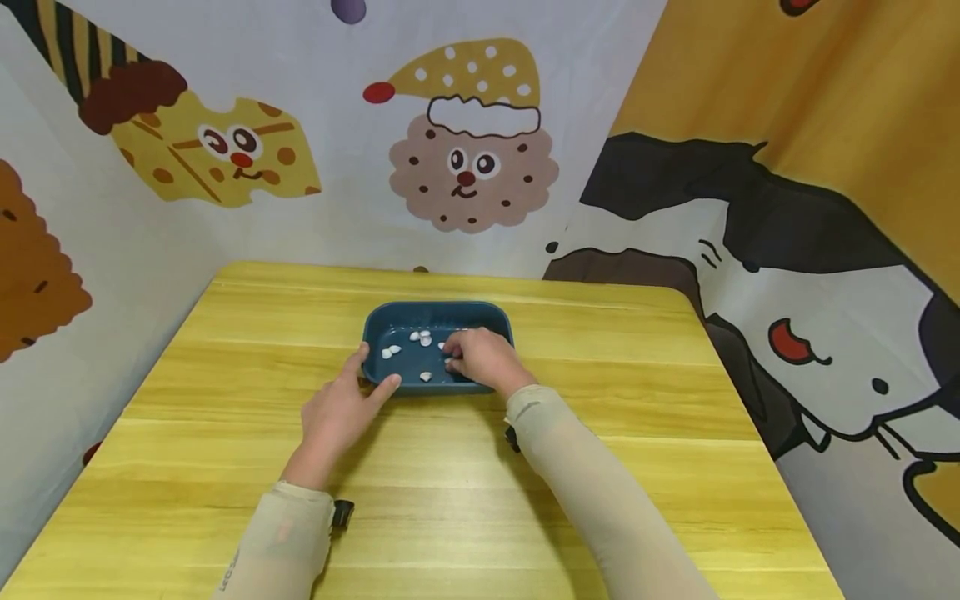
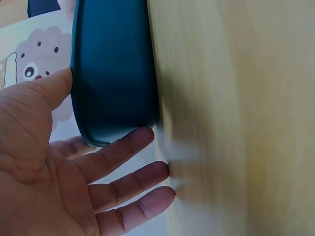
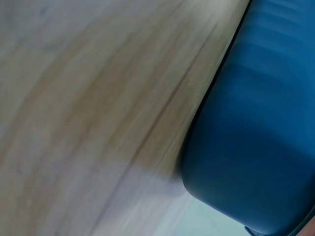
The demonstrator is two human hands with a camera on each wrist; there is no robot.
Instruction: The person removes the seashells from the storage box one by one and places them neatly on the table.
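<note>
A dark blue rectangular dish point(image 1: 408, 387) stands on the table with several small white pebble-like pieces point(image 1: 425, 377) scattered over its bottom. At its left end my left hand point(image 1: 337, 417) steadies it. The left wrist view shows that hand's thumb point(image 2: 59, 88) on the rim and its other fingers extended by the end wall. My right hand point(image 1: 483, 358) reaches over the near right side into the dish. Its fingers are bent, with a white piece point(image 1: 449, 361) at the fingertips; another lies just beyond them. In the right wrist view, the dish's outer wall point(image 3: 251, 128) shows, but not the fingers' work.
The dish sits toward the far side of a yellow wood-grain table point(image 1: 450, 500). Behind it hangs a white cloth point(image 1: 300, 242) with cartoon prints, and an orange and white curtain point(image 1: 750, 100) hangs at the right.
</note>
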